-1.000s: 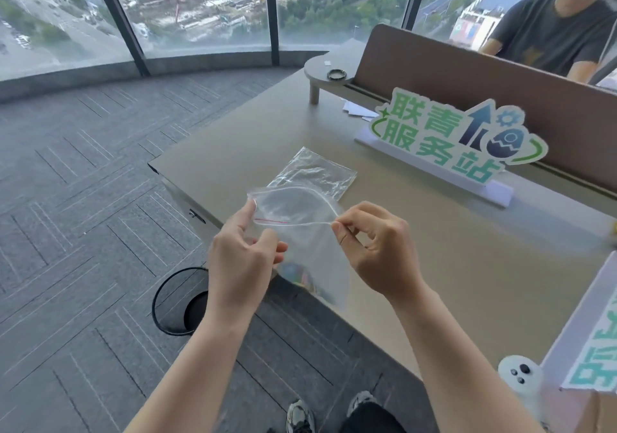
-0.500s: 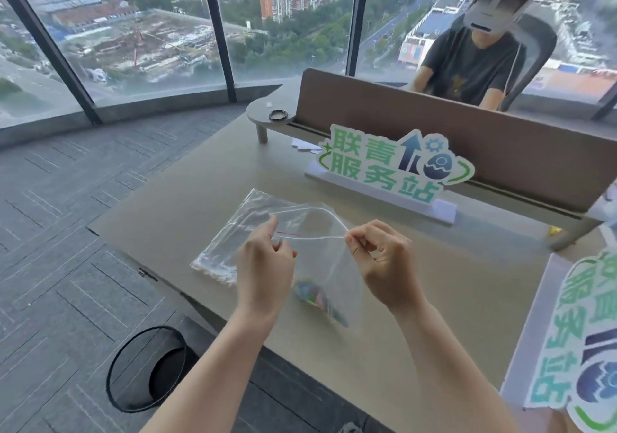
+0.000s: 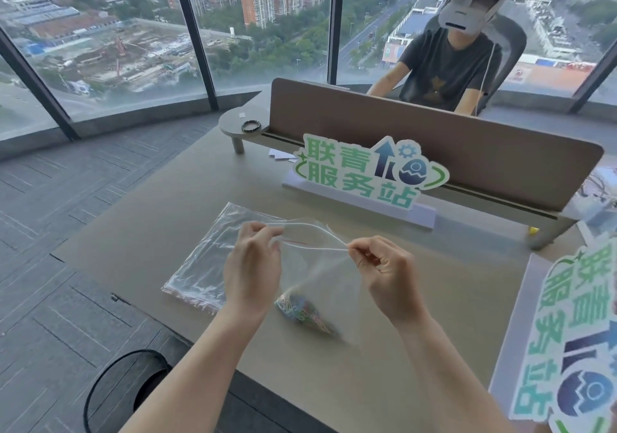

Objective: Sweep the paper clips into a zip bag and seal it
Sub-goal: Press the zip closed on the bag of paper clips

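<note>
From the head camera, both hands were raised over the beige table (image 3: 384, 349), holding a clear zip bag (image 3: 320, 275) by its top edge. The left hand (image 3: 252, 267) pinched the left end of the bag's mouth between thumb and fingertips; the right hand (image 3: 389, 274) pinched the right end, fingers curled round the strip. Between the two grips the mouth gaped open, its near and far lips bowed apart, with a thin red line showing along the closure. The bag hung down toward the table, and the coloured paper clips (image 3: 305, 312) lay bunched in its bottom corner, below and between the wrists. Whether that corner touched the tabletop could not be told.

Behind the left hand a stack of spare clear bags (image 3: 207, 259) lay flat on the table. Farther back stood a green and blue sign (image 3: 364, 174) on a white base, in front of a brown divider panel (image 3: 434, 152). A second such sign (image 3: 581, 342) leaned in at the right edge. Another person (image 3: 450, 72) in a dark shirt sat beyond the panel. A dark ring (image 3: 251, 126) rested on a small round shelf (image 3: 233, 122) at the panel's left end
</note>
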Available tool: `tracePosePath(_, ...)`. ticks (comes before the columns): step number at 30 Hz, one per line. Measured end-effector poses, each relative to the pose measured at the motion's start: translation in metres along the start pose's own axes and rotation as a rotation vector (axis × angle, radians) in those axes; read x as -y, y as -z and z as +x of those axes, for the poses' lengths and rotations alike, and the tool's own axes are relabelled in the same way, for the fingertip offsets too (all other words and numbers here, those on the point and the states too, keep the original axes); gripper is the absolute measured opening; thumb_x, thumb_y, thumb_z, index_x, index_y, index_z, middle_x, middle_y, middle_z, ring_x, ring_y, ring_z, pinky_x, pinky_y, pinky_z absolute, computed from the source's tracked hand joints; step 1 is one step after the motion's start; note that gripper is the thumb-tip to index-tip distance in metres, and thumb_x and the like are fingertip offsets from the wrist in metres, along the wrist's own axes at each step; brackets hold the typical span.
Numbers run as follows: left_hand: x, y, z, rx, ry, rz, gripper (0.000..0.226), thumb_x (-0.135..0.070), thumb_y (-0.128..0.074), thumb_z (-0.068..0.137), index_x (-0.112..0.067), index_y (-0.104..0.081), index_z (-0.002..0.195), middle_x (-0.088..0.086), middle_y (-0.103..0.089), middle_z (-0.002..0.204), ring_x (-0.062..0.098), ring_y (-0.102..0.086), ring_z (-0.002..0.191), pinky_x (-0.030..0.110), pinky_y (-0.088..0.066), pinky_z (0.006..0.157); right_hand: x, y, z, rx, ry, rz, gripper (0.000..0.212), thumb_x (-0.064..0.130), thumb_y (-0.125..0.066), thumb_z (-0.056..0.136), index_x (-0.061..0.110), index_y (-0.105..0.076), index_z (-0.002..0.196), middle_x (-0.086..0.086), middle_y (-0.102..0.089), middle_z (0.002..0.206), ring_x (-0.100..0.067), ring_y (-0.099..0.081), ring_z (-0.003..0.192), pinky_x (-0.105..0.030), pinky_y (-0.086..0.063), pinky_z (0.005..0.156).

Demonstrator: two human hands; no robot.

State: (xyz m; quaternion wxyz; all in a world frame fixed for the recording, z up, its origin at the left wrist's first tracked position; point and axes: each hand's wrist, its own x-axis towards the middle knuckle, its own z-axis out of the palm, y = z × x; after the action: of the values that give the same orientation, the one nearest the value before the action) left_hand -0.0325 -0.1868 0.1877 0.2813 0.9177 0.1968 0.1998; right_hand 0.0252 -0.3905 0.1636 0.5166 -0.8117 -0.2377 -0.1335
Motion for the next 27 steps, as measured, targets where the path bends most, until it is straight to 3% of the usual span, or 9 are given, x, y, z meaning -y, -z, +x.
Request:
tracePosePath(3, 0.005, -0.001, 0.011, 0.023, -0.015, 0.080, 0.021, -0.015, -0.063, 0.091, -0.027, -0.071, 0.106, -0.001, -0.052, 0.126, 0.024, -0.063, 0.098, 0.032, -0.043, 0.063, -0.004, 0.004, 0.002, -0.010, -0.010, -0.014, 0.008, 0.020, -0.065, 0.085, 0.028, -0.067, 0.083, 0.015, -0.066, 0.080, -0.009, -0.063, 0.075, -0.026, -0.051, 0.067)
tracePosePath(7, 0.017, -0.002, 0.030, 0.089, -0.057, 0.042, 0.012, -0.014, -0.067, 0.089, -0.022, -0.073, 0.095, 0.001, -0.056, 0.134, 0.026, -0.055, 0.119, 0.038, -0.049, 0.076, -0.008, 0.010, 0.006, -0.057, -0.045, -0.029, 0.013, 0.014, -0.069, 0.083, 0.027, -0.068, 0.083, 0.016, -0.068, 0.081, -0.008, -0.064, 0.075, -0.025, -0.052, 0.068)
tracePosePath(12, 0.024, -0.006, 0.043, 0.143, -0.191, -0.126, 0.010, -0.009, -0.072, 0.085, -0.018, -0.073, 0.085, -0.003, -0.073, 0.089, 0.022, -0.068, 0.086, 0.034, -0.053, 0.070, -0.011, 0.016, 0.005, -0.134, -0.198, -0.010, 0.021, 0.015, -0.067, 0.086, 0.033, -0.066, 0.096, 0.007, -0.066, 0.074, -0.011, -0.062, 0.067, -0.023, -0.051, 0.066)
tracePosePath(15, 0.025, -0.008, 0.049, 0.167, -0.213, -0.236, 0.015, -0.011, -0.074, 0.084, -0.025, -0.070, 0.084, -0.015, -0.069, 0.076, 0.005, -0.067, 0.074, 0.027, -0.054, 0.067, -0.013, 0.023, 0.005, -0.151, -0.278, -0.034, 0.032, 0.014, -0.067, 0.086, 0.038, -0.064, 0.107, 0.004, -0.062, 0.071, -0.015, -0.060, 0.066, -0.027, -0.050, 0.066)
tracePosePath(19, 0.025, -0.010, 0.055, 0.224, -0.198, -0.369, 0.029, -0.013, -0.080, 0.079, -0.032, -0.063, 0.093, -0.019, -0.068, 0.072, -0.003, -0.064, 0.072, 0.008, -0.047, 0.065, -0.010, 0.031, 0.005, -0.143, -0.361, -0.136, 0.034, 0.014, -0.069, 0.083, 0.040, -0.064, 0.105, 0.009, -0.063, 0.072, -0.013, -0.061, 0.071, -0.034, -0.052, 0.071)
tracePosePath(21, 0.025, -0.011, 0.057, 0.261, -0.191, -0.399, 0.036, -0.012, -0.081, 0.077, -0.034, -0.061, 0.099, -0.020, -0.069, 0.073, -0.003, -0.065, 0.071, 0.010, -0.047, 0.066, -0.004, 0.032, 0.009, -0.160, -0.329, -0.305, 0.033, 0.021, -0.073, 0.080, 0.040, -0.063, 0.105, 0.017, -0.064, 0.081, -0.003, -0.057, 0.079, -0.030, -0.050, 0.075)
tracePosePath(23, 0.024, -0.011, 0.059, 0.297, -0.180, -0.415, 0.036, -0.011, -0.081, 0.077, -0.033, -0.062, 0.099, -0.023, -0.070, 0.076, -0.002, -0.065, 0.071, 0.017, -0.049, 0.068, 0.008, 0.025, 0.019, -0.165, -0.227, -0.408, 0.033, 0.029, -0.074, 0.078, 0.035, -0.063, 0.109, 0.019, -0.064, 0.092, -0.003, -0.056, 0.093, -0.029, -0.048, 0.083)
tracePosePath(27, 0.020, -0.011, 0.059, 0.342, -0.195, -0.417, 0.030, -0.012, -0.079, 0.078, -0.030, -0.064, 0.097, -0.025, -0.069, 0.076, 0.000, -0.066, 0.072, 0.018, -0.049, 0.068, 0.043, -0.006, 0.043, 0.045, -0.039, -0.472, 0.038, 0.044, -0.069, 0.076, 0.029, -0.065, 0.111, 0.014, -0.067, 0.102, -0.010, -0.054, 0.102, -0.030, -0.045, 0.088)
